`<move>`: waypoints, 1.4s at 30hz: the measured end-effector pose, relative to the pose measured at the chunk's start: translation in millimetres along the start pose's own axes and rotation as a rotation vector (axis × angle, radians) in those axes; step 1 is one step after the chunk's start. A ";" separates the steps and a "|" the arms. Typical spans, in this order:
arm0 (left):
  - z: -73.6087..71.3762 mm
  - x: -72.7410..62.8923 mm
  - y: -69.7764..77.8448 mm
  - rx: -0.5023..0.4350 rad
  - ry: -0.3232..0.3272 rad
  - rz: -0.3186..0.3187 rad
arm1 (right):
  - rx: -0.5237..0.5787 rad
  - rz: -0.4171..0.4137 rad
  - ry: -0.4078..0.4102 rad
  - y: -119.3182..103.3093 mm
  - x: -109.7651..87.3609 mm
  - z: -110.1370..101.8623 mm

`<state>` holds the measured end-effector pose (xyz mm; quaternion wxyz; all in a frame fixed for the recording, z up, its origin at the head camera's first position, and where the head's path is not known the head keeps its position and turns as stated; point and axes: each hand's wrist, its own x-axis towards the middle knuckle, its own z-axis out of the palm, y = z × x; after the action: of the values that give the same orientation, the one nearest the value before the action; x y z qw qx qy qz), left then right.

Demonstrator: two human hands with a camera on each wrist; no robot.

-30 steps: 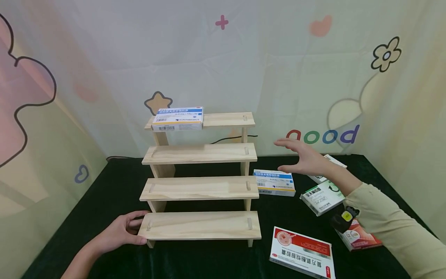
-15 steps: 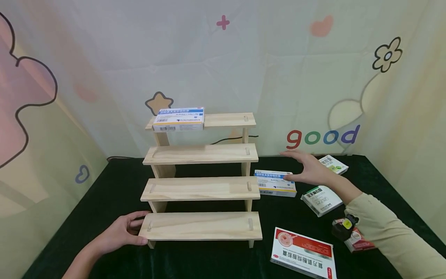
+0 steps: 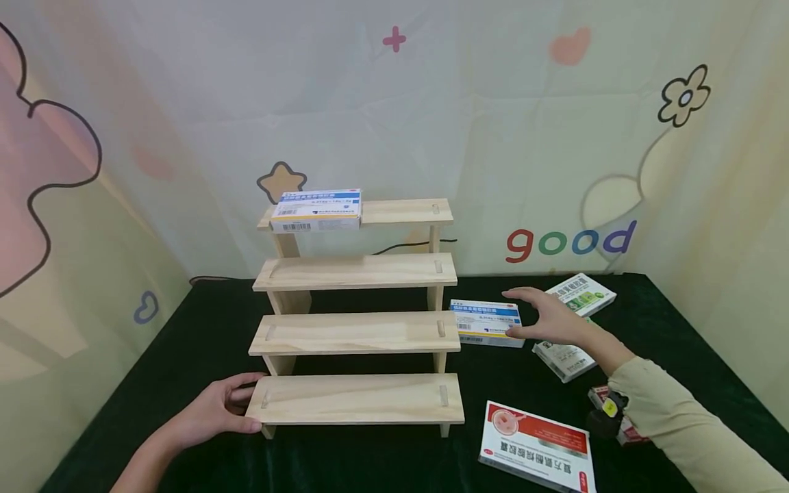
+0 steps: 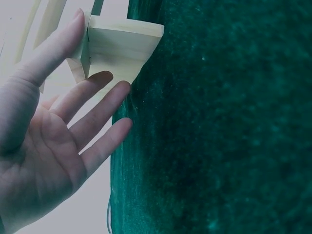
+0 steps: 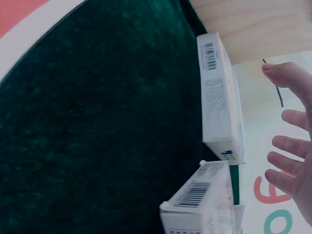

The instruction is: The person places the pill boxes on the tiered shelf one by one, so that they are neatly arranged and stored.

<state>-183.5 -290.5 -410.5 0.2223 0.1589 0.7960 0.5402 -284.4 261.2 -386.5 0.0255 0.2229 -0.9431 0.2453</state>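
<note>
A stepped wooden display rack stands mid-table. My left hand holds the left end of its lowest shelf, thumb at the front corner and index finger at the back one; in the left wrist view the other fingers are spread. My right hand, thumb and fingers apart with nothing between them, hovers at the right end of a blue-and-white medicine box beside the rack. Its thumb overlaps that box in the head view. A similar medicine box lies on the left of the top shelf.
A red-and-white medicine box lies front right. Green-and-white boxes lie around the right hand, and another red box is partly under the sleeve. A printed curtain hangs behind the dark green tablecloth.
My right hand has come down and slightly toward me, from above the blue-and-white box's far side to its right end. My left hand and the rack stay in place.
</note>
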 end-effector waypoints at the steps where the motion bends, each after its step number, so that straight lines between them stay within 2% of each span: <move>1: 0.0 0.2 -0.5 0.000 0.000 0.000 | -0.002 0.003 0.000 2.0 -0.1 1.9; 19: -0.4 1.4 -1.9 0.005 0.008 0.000 | -0.011 0.084 -0.016 21.8 5.0 19.7; 29: 0.8 0.9 0.5 0.011 0.002 -0.020 | -0.012 0.134 -0.066 33.1 9.0 23.1; 42: 1.1 -0.4 0.0 0.027 0.011 -0.014 | -0.008 0.126 -0.084 29.2 13.4 26.6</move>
<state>-182.6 -289.8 -410.7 0.2195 0.1534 0.8054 0.5287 -307.5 265.9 -420.9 -0.0287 0.1730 -0.9565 0.2331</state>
